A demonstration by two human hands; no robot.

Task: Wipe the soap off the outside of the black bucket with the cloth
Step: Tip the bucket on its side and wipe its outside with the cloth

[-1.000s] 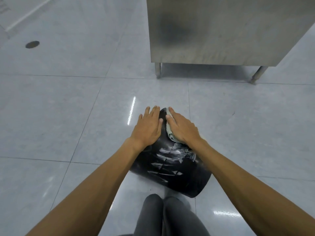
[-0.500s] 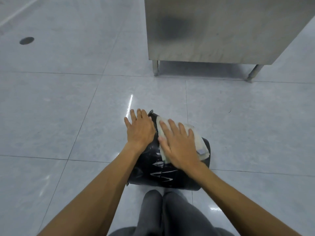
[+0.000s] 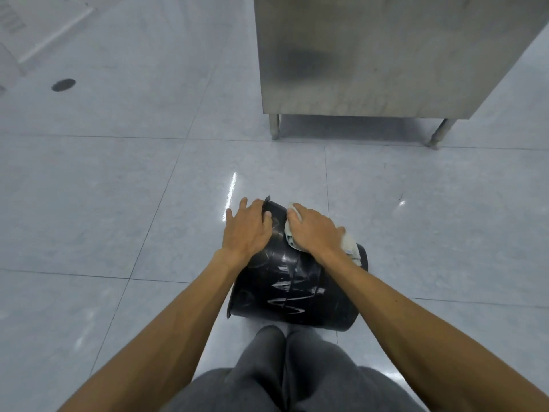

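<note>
The black bucket (image 3: 291, 289) lies on its side on the tiled floor just beyond my knees, with white soap streaks across its near wall. My left hand (image 3: 248, 228) rests flat on the bucket's upper left side, fingers spread over its far rim. My right hand (image 3: 315, 230) presses a pale crumpled cloth (image 3: 349, 243) against the bucket's top right; most of the cloth is hidden under the palm, with folds showing at both sides of the hand.
A stainless steel cabinet (image 3: 386, 55) on short legs stands ahead to the right. A round floor drain (image 3: 63, 84) sits far left. My grey-trousered knees (image 3: 285, 367) are right behind the bucket. Shiny grey tiles surround it.
My right hand has slid the cloth up toward the bucket's far rim and bunched it under the palm. The bucket has turned a little under my hands, and my left hand has shifted with it.
</note>
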